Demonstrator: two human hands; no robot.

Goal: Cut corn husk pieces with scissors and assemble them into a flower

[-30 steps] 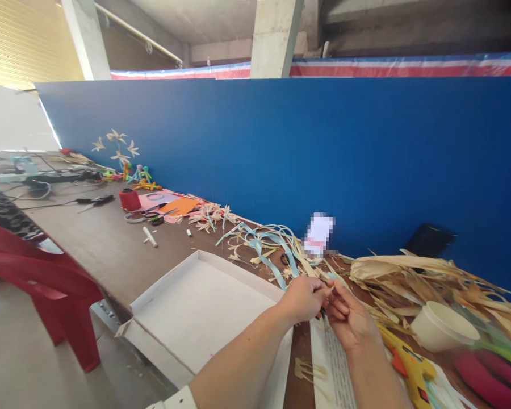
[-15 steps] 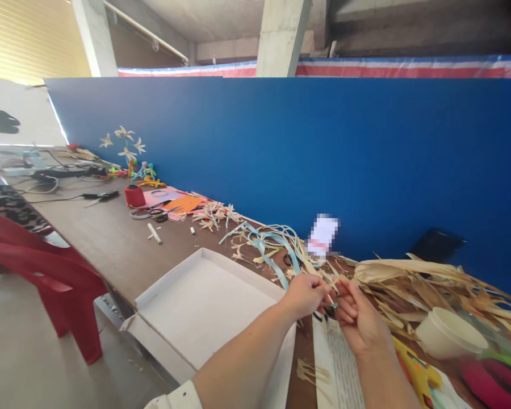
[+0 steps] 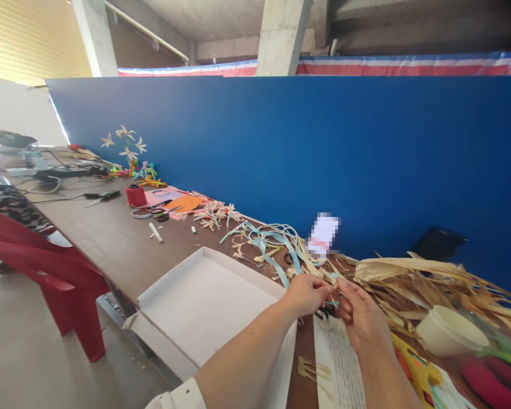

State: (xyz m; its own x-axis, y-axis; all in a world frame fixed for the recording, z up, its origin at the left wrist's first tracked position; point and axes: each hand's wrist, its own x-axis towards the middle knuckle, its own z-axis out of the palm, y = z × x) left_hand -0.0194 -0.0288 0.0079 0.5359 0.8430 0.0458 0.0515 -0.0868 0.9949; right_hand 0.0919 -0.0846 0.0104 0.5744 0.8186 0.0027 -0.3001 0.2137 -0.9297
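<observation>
My left hand (image 3: 305, 293) is closed in a pinch at the right edge of the white box lid. Close beside it, my right hand (image 3: 361, 309) is also closed, its thumb and fingers pinching. Between the fingertips a small pale piece with light-blue bits shows; most of it is hidden, so I cannot make out its kind. Black scissor handles (image 3: 323, 312) peek out just below the fingers. Light-blue strips (image 3: 276, 264) lie in loops behind my left hand. Under my right wrist is a printed sheet (image 3: 338, 358), with pale cut husk pieces (image 3: 310, 369) to its left.
A white shallow box (image 3: 230, 318) covers the table's near middle. At right are dried husks (image 3: 413, 284), a cream cup (image 3: 449, 332) and a yellow glue gun (image 3: 421, 366). A phone (image 3: 323, 234) leans on the blue partition (image 3: 238, 142). A red chair (image 3: 68, 284) stands left.
My right hand's fingers have closed in and turned slightly, meeting nearer the left fingertips. My left hand stays almost still. At far left, a blurred dark object has shifted right.
</observation>
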